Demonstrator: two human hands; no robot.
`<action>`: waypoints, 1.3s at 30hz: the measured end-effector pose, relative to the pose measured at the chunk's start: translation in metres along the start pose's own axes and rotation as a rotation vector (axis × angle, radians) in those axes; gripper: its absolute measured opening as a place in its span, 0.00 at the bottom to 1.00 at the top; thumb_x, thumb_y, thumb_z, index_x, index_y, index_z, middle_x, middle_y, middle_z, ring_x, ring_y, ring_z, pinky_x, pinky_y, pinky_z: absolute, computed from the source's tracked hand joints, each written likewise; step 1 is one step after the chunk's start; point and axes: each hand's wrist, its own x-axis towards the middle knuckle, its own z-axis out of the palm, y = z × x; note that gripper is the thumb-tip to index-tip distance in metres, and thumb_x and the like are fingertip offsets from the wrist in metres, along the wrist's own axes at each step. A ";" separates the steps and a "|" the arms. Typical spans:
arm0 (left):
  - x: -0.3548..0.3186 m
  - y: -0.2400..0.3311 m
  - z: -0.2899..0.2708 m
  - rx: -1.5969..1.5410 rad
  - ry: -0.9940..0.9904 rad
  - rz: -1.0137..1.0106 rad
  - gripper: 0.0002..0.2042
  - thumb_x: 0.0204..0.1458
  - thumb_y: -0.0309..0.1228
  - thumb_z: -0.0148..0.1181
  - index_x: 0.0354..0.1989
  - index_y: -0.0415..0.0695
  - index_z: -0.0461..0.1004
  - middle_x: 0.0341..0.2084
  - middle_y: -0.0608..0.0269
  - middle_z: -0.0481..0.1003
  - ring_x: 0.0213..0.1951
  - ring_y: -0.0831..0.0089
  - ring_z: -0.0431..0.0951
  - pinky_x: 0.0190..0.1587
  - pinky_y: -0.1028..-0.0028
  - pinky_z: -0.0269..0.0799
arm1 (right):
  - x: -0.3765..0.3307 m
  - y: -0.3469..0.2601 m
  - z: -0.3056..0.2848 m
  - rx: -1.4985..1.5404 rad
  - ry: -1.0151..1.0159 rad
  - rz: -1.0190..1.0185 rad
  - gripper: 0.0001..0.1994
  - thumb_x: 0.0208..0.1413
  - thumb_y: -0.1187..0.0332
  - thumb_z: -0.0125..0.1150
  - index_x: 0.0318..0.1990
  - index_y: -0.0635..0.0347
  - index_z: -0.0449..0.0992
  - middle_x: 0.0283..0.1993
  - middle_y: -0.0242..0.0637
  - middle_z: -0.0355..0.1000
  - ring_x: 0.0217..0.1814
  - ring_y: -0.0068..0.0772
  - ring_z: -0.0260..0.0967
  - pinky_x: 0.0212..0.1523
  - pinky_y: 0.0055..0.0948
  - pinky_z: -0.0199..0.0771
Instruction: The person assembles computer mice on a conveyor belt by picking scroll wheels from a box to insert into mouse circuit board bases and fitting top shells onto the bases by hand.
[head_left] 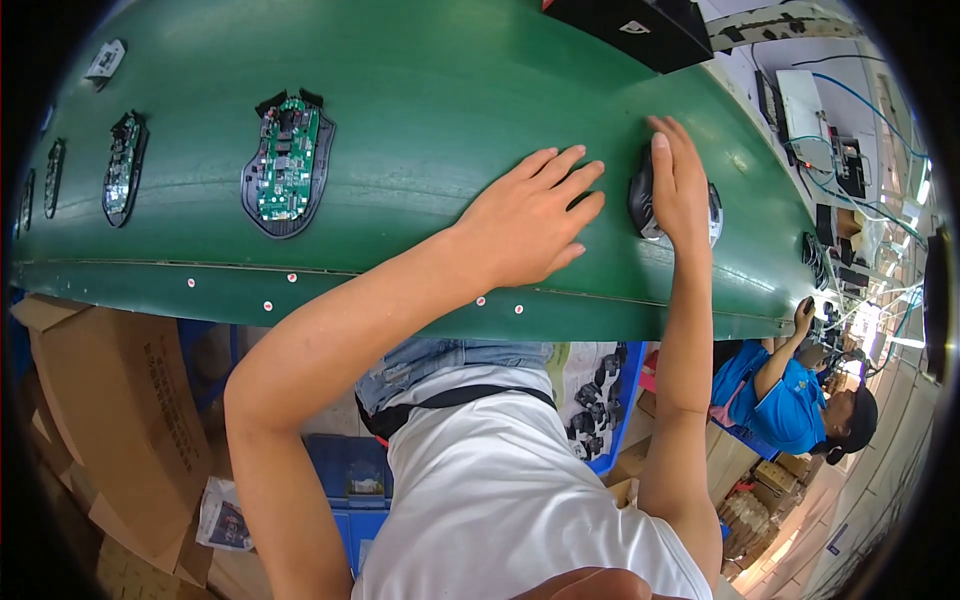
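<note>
Nearest, below the front edge of the desk (420, 100), a cardboard box (130, 400) stands towards the left and a blue bin (634, 362) of dark parts towards the right. Just in from that edge, the left hand (530, 220) is palm down, fingers spread wide, holding nothing; whether it touches the surface I cannot tell. To its right, the right hand (682, 190) lies over a computer mouse (643, 200) resting on the desk. The step looks like handling or steadying this mouse; lifting it would call for thumb and fingers set firmly on its sides, and I cannot tell whether they grip it now. The mouse is black with paler, shiny lower parts, its top mostly hidden.

Towards the left end lies a dark mouse base (287, 170) with its green circuit board exposed, others beyond it. A black box (640, 30) sits by the far edge.
</note>
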 end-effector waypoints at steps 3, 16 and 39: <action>0.000 0.000 0.001 -0.011 0.027 -0.009 0.25 0.54 0.41 0.64 0.58 0.42 0.71 0.65 0.54 0.64 0.69 0.54 0.59 0.70 0.57 0.55 | -0.002 0.001 0.006 0.019 -0.034 -0.008 0.20 0.70 0.61 0.42 0.58 0.60 0.75 0.65 0.54 0.67 0.66 0.56 0.65 0.66 0.43 0.62; -0.003 -0.001 0.021 -0.005 0.045 0.034 0.25 0.54 0.40 0.64 0.58 0.42 0.71 0.65 0.54 0.65 0.69 0.54 0.59 0.70 0.57 0.55 | 0.000 0.019 0.003 0.629 -0.065 0.342 0.20 0.69 0.61 0.47 0.55 0.67 0.76 0.55 0.42 0.76 0.60 0.32 0.69 0.64 0.29 0.62; 0.008 -0.037 -0.016 0.035 0.161 -0.018 0.20 0.50 0.39 0.65 0.48 0.41 0.75 0.57 0.52 0.71 0.64 0.50 0.65 0.65 0.55 0.61 | -0.027 0.020 -0.036 -0.002 0.116 -0.122 0.22 0.58 0.69 0.61 0.61 0.60 0.71 0.64 0.49 0.66 0.66 0.53 0.63 0.66 0.43 0.63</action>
